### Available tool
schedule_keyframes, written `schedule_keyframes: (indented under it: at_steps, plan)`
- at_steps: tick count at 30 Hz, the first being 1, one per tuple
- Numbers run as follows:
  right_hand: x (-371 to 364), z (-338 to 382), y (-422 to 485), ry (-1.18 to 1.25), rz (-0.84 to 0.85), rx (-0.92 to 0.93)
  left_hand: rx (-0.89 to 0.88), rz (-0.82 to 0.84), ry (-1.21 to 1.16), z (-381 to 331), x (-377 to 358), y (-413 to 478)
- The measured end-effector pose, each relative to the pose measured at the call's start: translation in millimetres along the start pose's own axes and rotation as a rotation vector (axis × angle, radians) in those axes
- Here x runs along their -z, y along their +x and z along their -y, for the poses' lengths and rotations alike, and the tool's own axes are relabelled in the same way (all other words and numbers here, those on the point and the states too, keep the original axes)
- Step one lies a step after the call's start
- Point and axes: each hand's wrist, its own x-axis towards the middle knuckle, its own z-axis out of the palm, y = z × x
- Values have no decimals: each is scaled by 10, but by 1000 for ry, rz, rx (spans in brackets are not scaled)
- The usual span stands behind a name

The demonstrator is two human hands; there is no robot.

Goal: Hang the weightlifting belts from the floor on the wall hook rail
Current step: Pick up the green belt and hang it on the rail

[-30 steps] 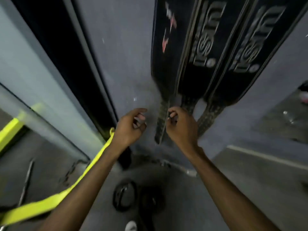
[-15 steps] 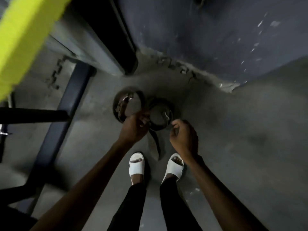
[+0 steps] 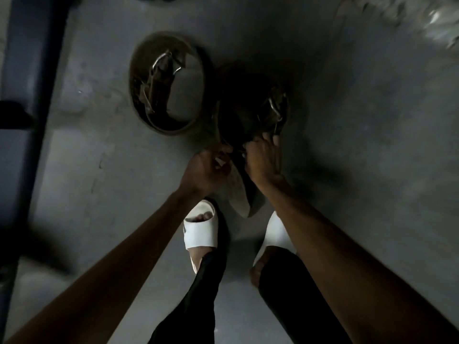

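Observation:
Two coiled weightlifting belts lie on the grey concrete floor. The left belt [image 3: 166,83] is a closed loop with a metal buckle showing inside it. The right belt [image 3: 253,105] is darker, and its pale tail end [image 3: 239,192] sticks out toward my feet. My left hand [image 3: 206,167] and my right hand [image 3: 263,160] both grip the near edge of the right belt, on either side of its tail. The wall hook rail is out of view.
A dark metal frame post [image 3: 27,100] runs down the left edge of the floor. My feet in white slide sandals [image 3: 201,229] stand just behind the belts. Wall debris shows pale at the top right [image 3: 437,18].
My view dropped from the hung belts on the wall down to the floor. Both hands came down and closed on the right coiled belt.

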Motion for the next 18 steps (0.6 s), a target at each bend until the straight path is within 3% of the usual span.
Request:
schedule_keyframes:
  at_steps: [4,9,12,15,18]
  plan:
    - [223,1,-10,152,-53,-52,53,-22,4,-76,154,-2]
    - [1119,13,-301,603,-83,-121,130,-122,-53,-621,580,-306]
    - [1824,55,-532,898,-122,-196,140,-3,-91,-1102,953,-527]
    - [2519,216,-873,1057,-152,-258,128,103,-284,-1731,1351,-833]
    - [3126,393,-1261,1241,-226,-397,154,74,-491,-2258,1700,-1158]
